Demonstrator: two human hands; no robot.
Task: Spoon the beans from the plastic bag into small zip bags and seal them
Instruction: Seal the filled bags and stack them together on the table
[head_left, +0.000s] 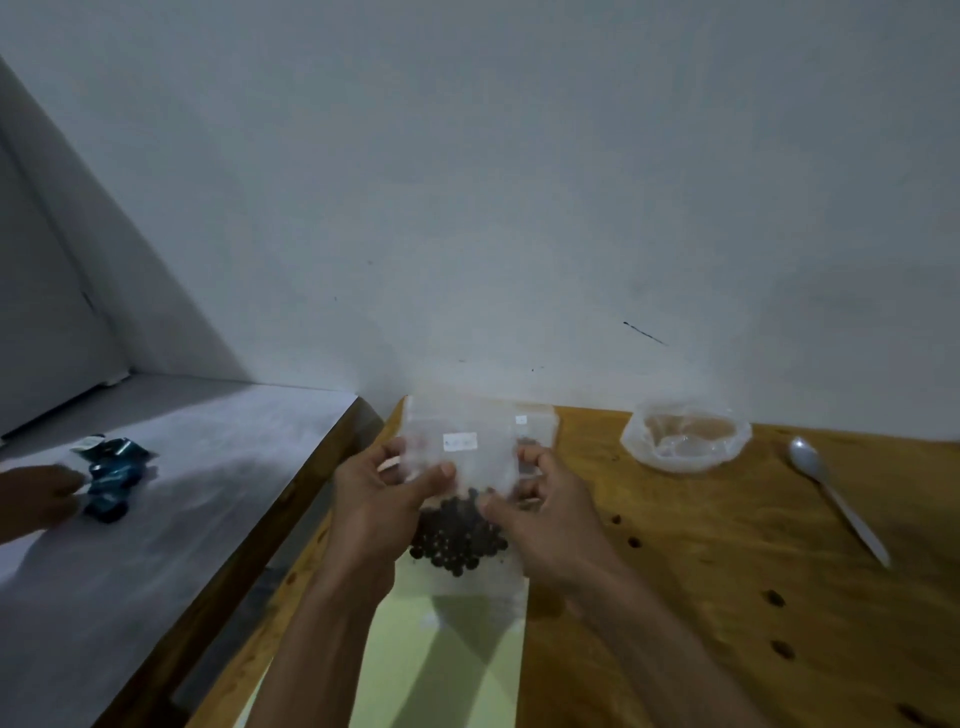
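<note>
Above the tabletop (675, 597): zip bag (467, 452) upright, beans (457, 535) settled low.
I pinch its sides with left hand (374, 499) and right hand (545, 514); the unsealed mouth runs crosswise above both.

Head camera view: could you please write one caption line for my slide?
Both hands, left hand and right hand, pinch a small zip bag of dark beans above the wooden table.

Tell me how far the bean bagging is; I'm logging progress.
Done: the plastic bag looks emptied and the spoon lies idle. In hand: both hands, left and right, pinch a zip bag holding dark beans. Left: finishing its seal.
</note>
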